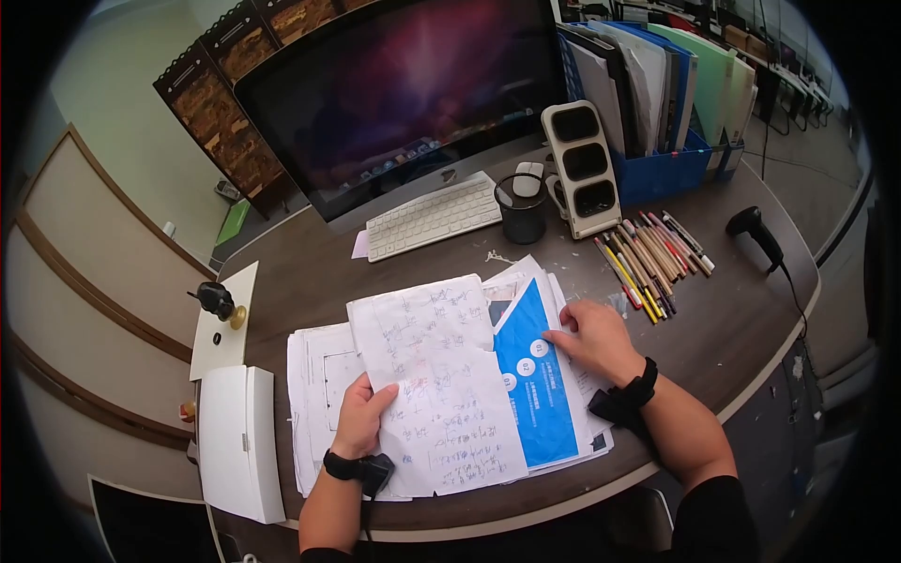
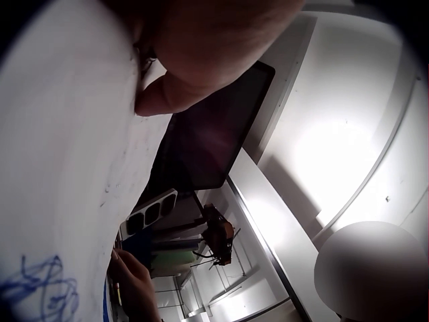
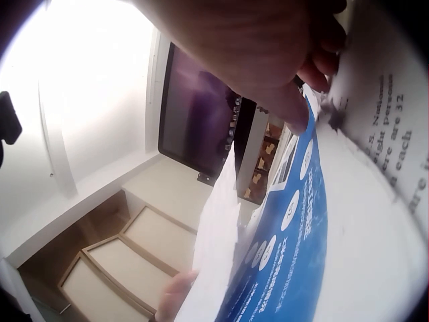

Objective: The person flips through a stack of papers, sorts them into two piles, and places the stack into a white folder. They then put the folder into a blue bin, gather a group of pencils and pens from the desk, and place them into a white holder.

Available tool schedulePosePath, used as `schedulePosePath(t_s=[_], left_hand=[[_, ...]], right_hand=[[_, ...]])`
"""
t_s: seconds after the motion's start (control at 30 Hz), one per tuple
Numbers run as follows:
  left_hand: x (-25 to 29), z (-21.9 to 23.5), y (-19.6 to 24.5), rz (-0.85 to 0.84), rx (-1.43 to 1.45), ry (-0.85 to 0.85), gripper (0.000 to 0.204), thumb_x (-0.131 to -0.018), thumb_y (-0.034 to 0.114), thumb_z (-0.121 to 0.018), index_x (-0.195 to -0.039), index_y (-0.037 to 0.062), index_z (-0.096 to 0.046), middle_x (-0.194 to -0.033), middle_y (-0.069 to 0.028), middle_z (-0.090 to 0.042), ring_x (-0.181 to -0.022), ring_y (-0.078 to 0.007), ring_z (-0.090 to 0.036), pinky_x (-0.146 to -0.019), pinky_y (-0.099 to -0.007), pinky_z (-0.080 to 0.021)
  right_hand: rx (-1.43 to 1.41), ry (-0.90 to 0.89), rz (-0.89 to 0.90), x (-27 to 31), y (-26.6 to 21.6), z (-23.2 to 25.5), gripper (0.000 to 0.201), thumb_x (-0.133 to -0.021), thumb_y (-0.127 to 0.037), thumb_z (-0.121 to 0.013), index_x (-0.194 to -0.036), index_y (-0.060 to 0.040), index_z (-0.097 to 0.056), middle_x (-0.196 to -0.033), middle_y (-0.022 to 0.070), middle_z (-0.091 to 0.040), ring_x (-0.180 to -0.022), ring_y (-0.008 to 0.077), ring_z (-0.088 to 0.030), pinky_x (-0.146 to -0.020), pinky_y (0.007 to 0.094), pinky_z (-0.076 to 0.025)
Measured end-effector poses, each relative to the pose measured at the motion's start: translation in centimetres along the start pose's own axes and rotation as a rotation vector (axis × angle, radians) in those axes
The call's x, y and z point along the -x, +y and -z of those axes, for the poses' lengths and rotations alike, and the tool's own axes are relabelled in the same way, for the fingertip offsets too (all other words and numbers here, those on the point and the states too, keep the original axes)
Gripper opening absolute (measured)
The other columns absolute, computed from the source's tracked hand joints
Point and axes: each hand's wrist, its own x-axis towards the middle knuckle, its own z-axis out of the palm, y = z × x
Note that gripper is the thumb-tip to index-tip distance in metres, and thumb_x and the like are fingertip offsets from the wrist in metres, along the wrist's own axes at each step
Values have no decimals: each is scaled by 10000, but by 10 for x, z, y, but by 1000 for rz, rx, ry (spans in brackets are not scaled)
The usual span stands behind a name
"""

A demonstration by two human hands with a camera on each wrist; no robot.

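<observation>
My left hand (image 1: 359, 419) grips the left edge of a white sheet with handwriting (image 1: 436, 352), thumb on top and the other fingers hidden beneath. In the left wrist view this handwritten sheet (image 2: 60, 168) stands tilted, with blue scribbles low on it. My right hand (image 1: 601, 342) pinches the right edge of a blue and white printed sheet (image 1: 544, 418), its thumb lying on the blue face. The handwritten sheet overlaps the blue one's left side. More papers (image 1: 314, 375) lie stacked underneath, and a page of printed English text (image 3: 385, 127) shows beside the blue sheet in the right wrist view.
Behind the papers stand a keyboard (image 1: 432, 228), a monitor (image 1: 404, 94) and a black mesh pen cup (image 1: 523, 220). A beige three-slot holder (image 1: 584, 164) leans near blue file boxes (image 1: 662, 178). Several pens and pencils (image 1: 652, 258) lie right, before a barcode scanner (image 1: 755, 235). A white box (image 1: 235, 441) sits left.
</observation>
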Motion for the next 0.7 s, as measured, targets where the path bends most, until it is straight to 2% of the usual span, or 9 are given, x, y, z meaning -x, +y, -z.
schedulePosePath(t_s=[0.13,0.23,0.3,0.33,0.37,0.47,0.5,0.57,0.7], left_hand=[[-1,3,-3,9,4,-49,332,-937,23,-568,-1254,-68,-528,-1173,-150,-650,-1025,-183,-642,-906,-306,-517],[-1,5,-4,11,-3,-86,329,-946,29,-564,-1258,-69,-528,-1180,-145,-649,-1029,-177,-639,-912,-304,-513],[0,5,-4,12,4,-83,326,-950,32,-562,-1258,-69,-530,-1181,-143,-649,-1029,-174,-638,-913,-304,-511],[0,4,-4,12,3,-85,323,-954,36,-560,-1257,-69,-531,-1183,-140,-649,-1030,-172,-636,-915,-303,-509],[1,4,-3,13,11,-78,323,-954,36,-560,-1257,-69,-531,-1183,-140,-649,-1030,-172,-636,-915,-303,-509],[2,3,-2,-5,21,-86,316,-962,53,-565,-1252,-68,-536,-1181,-137,-650,-1029,-167,-635,-916,-300,-506],[1,3,-3,-8,9,-85,321,-958,55,-572,-1252,-69,-535,-1179,-144,-653,-1027,-176,-643,-918,-309,-512],[2,3,-2,-12,-3,-84,327,-953,57,-579,-1251,-70,-535,-1177,-150,-656,-1025,-186,-650,-920,-317,-517],[3,-1,1,-26,-13,-100,310,-966,75,-576,-1240,-67,-544,-1162,-138,-660,-1011,-166,-644,-902,-302,-516]], right_hand=[[-42,-29,-70,-6,-5,-3,269,-813,-274,-724,-896,-24,-668,-795,146,-657,-752,316,-632,-687,401,-498],[-161,21,-86,-6,0,-6,212,-854,-236,-685,-902,-31,-667,-820,164,-666,-740,326,-645,-678,414,-497],[-274,139,-31,-4,-1,-1,139,-875,-165,-655,-894,-28,-659,-832,181,-666,-734,351,-652,-666,396,-504],[-295,167,44,-4,5,-1,105,-913,-119,-623,-928,-15,-631,-803,146,-680,-696,267,-673,-648,337,-513],[-291,158,49,-3,7,1,105,-913,-119,-623,-928,-15,-631,-803,146,-680,-696,267,-673,-648,337,-513],[-760,66,-153,0,7,12,165,-962,-88,-578,-1105,-12,-549,-769,21,-644,-732,51,-613,-635,219,-504],[-756,59,-149,0,10,13,165,-962,-88,-578,-1105,-12,-549,-769,21,-644,-732,51,-613,-635,219,-504],[-1032,-73,-142,0,13,13,212,-951,-90,-599,-1141,-18,-538,-840,16,-655,-764,64,-627,-641,207,-505],[-1026,-173,-152,2,0,18,244,-942,-93,-619,-1163,-29,-538,-898,14,-655,-793,68,-633,-645,200,-507]])
